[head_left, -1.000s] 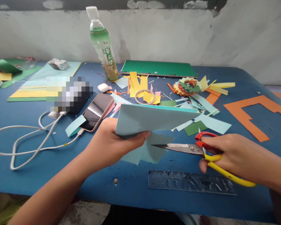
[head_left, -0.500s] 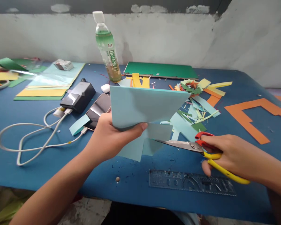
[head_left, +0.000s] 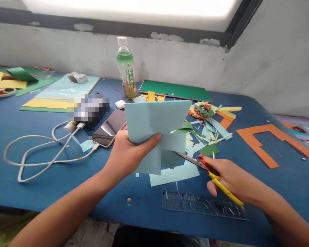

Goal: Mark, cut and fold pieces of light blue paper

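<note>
A folded sheet of light blue paper (head_left: 157, 118), with cut flaps hanging at its lower side, is held up over the table by my left hand (head_left: 134, 151); the thumb presses across its front. My right hand (head_left: 224, 178) grips scissors (head_left: 195, 163) with red and yellow handles. Their blades point left, and the tip is at the lower right flap of the paper. A light blue strip (head_left: 175, 175) lies on the table below the paper. Nearer to me, beneath my right hand, is a clear ruler (head_left: 203, 206).
Paper scraps (head_left: 208, 133) and a layered paper flower (head_left: 202, 109) lie behind the scissors. An orange paper frame (head_left: 270, 137) is on the right. Left are a phone (head_left: 109, 128), white cable (head_left: 41, 163) and paper stack (head_left: 46, 103). A drink bottle (head_left: 127, 73) stands near the wall.
The camera view has tilted up, showing more of the wall. My right hand and the scissors have shifted left, closer to the paper. A light blue strip now shows on the table below the paper.
</note>
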`<action>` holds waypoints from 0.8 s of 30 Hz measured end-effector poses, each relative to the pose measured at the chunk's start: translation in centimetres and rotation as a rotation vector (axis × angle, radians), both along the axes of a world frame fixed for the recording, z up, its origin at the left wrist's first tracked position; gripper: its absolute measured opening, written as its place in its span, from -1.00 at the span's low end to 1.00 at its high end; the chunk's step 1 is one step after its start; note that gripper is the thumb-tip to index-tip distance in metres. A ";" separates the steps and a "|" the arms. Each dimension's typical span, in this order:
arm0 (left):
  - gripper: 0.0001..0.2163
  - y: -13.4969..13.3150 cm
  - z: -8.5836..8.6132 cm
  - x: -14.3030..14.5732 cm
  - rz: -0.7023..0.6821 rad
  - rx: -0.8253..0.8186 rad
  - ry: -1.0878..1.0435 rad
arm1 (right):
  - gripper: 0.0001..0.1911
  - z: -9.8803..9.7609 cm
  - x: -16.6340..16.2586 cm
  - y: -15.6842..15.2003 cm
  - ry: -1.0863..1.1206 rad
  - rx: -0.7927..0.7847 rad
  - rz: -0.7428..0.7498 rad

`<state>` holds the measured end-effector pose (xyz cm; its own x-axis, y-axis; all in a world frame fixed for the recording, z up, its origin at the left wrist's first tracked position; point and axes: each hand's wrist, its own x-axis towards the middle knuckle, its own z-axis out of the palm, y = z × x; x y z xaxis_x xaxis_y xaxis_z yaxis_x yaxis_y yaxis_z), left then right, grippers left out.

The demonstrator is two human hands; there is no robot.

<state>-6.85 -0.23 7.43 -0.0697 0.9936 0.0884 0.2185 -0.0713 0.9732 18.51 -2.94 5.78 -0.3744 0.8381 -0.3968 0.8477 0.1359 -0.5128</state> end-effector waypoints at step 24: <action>-0.71 -1.2 0.2 0.3 0.026 0.014 -0.230 | -0.81 -2.8 -4.8 -1.7 0.572 -0.052 -0.234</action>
<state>-6.55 -1.41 7.62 -0.1152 0.9900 0.0815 -0.0070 -0.0829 0.9965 13.72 -4.67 2.97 -0.3487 0.9085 -0.2304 0.4411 -0.0578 -0.8956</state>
